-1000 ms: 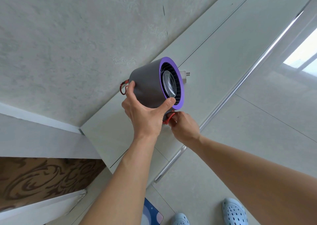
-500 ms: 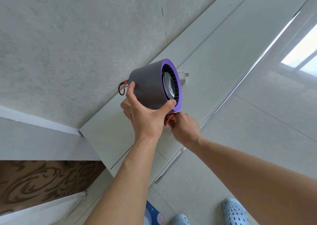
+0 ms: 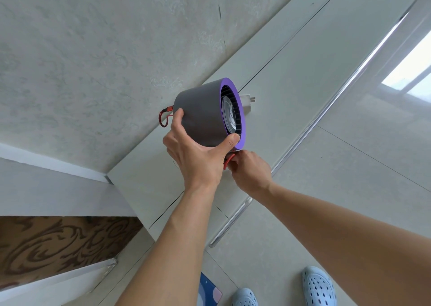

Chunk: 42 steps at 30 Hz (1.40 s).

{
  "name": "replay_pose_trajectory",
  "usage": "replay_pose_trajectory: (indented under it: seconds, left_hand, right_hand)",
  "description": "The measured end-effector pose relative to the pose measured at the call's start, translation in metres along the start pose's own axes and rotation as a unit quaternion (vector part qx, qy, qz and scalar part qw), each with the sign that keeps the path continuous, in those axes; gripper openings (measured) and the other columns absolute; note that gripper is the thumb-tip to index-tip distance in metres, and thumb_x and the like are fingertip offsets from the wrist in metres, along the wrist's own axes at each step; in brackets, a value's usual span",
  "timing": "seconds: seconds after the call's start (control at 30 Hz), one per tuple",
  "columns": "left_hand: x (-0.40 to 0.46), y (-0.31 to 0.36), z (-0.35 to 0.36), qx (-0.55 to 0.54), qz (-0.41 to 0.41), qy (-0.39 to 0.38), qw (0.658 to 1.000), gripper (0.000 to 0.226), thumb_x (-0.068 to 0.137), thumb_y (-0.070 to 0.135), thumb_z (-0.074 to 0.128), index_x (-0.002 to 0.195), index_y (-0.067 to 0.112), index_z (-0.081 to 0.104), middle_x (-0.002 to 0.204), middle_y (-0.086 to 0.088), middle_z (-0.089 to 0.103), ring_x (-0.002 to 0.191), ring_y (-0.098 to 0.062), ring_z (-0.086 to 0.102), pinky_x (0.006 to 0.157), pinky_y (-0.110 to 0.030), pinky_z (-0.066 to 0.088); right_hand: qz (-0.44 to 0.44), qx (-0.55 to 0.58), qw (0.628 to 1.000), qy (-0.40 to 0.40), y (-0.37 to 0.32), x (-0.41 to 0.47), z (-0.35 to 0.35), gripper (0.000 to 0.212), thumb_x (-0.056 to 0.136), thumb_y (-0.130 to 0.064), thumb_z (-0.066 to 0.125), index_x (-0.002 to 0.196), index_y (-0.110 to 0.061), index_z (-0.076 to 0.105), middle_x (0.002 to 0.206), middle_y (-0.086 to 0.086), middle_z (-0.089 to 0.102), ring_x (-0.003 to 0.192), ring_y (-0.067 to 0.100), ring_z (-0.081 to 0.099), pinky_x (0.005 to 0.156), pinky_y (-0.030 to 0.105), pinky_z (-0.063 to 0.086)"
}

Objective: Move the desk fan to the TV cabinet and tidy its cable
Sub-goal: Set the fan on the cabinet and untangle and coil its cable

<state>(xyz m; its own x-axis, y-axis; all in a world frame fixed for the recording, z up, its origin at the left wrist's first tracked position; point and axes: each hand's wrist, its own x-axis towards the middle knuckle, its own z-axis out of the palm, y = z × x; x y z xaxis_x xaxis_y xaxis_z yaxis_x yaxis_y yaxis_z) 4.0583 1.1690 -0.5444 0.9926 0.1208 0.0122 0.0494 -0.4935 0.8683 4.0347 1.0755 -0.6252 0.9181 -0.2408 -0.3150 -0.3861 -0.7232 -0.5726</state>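
**A:** Where is the desk fan (image 3: 203,116) right now?

**B:** It is at the TV cabinet (image 3: 291,56), the pale table top that runs along the textured wall (image 3: 93,49). The fan is a short grey drum with a purple rim. It lies tipped on its side, its round grille facing right, so its axis runs left to right along the cabinet. I cannot tell whether it rests on the top or is held just above it.

**A:** Who is holding it?

**B:** The left hand (image 3: 196,158) has it from the near side. Its grip is spread wide and clamped on the drum, thumb at the purple rim, fingers curled round the back edge.

**A:** And the cable?

**B:** The red cable (image 3: 164,119) shows in two places. One loop sticks out behind the fan at the left. Another short piece comes out beneath the front rim, where the right hand (image 3: 249,172) pinches it, fingers curled shut on it. That hand sits just below and right of the fan, touching the left hand. It is the nearer hand to the loose end.

**A:** Anything else nearby?

**B:** A white plug adapter (image 3: 248,101) peeks out behind the rim. Below, tiled floor (image 3: 326,189) and pale blue clogs (image 3: 319,287).

**A:** What does the next move depend on?

**B:** Probably on the cable lying under the fan, between both hands.
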Motion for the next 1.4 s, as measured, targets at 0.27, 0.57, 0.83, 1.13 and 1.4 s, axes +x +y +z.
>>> replay_pose_trajectory:
  seconds: [0.27, 0.57, 0.83, 1.13, 1.4]
  left_hand:
    - [-0.001, 0.003, -0.002, 0.013, -0.008, -0.010, 1.000, 0.114, 0.053, 0.040, 0.090, 0.145, 0.038, 0.022, 0.132, -0.002, 0.033, 0.120, -0.013, 0.031, 0.104, -0.039, 0.042]
    - [-0.003, 0.008, -0.011, -0.091, -0.076, -0.020, 0.993, 0.078, 0.091, 0.057, 0.052, 0.155, 0.032, 0.015, 0.150, 0.004, 0.022, 0.140, -0.016, 0.033, 0.105, -0.024, 0.037]
    - [0.002, 0.000, -0.017, -0.157, -0.221, 0.031, 0.962, 0.049, 0.101, 0.051, 0.033, 0.146, 0.032, 0.037, 0.149, 0.005, 0.044, 0.127, -0.013, 0.046, 0.113, -0.038, 0.035]
    - [0.004, 0.016, -0.024, -0.173, -0.238, 0.022, 0.955, 0.052, 0.095, 0.054, 0.037, 0.141, 0.031, 0.045, 0.144, 0.003, 0.049, 0.129, -0.018, 0.048, 0.111, -0.044, 0.039]
    - [0.015, 0.032, -0.040, -0.191, -0.217, 0.163, 0.943, 0.023, 0.098, 0.029, 0.048, 0.107, 0.017, 0.064, 0.100, 0.003, 0.070, 0.095, -0.010, 0.068, 0.085, -0.022, 0.049]
  right_hand:
    - [0.014, 0.015, 1.000, -0.017, -0.001, 0.000, -0.001, 0.025, 0.094, -0.026, 0.045, 0.096, -0.017, 0.068, 0.089, 0.004, 0.069, 0.081, 0.028, 0.060, 0.061, 0.030, 0.040]
    - [-0.013, 0.120, 0.993, -0.013, 0.006, -0.014, -0.010, 0.025, 0.092, -0.015, 0.048, 0.099, -0.024, 0.070, 0.092, 0.004, 0.072, 0.079, 0.032, 0.066, 0.071, 0.041, 0.056]
    - [0.001, 0.124, 0.992, -0.018, 0.008, -0.011, -0.024, 0.034, 0.090, -0.012, 0.044, 0.103, -0.027, 0.071, 0.083, 0.002, 0.066, 0.077, 0.030, 0.068, 0.070, 0.038, 0.057]
    - [0.068, 0.149, 0.986, 0.017, 0.026, 0.004, -0.055, 0.026, 0.092, -0.020, 0.044, 0.101, -0.021, 0.068, 0.086, 0.003, 0.070, 0.072, 0.031, 0.069, 0.073, 0.046, 0.059]
    - [0.063, 0.133, 0.989, 0.029, 0.023, 0.020, -0.092, 0.029, 0.092, -0.025, 0.044, 0.118, -0.027, 0.058, 0.094, -0.002, 0.068, 0.081, 0.027, 0.070, 0.078, 0.046, 0.057]
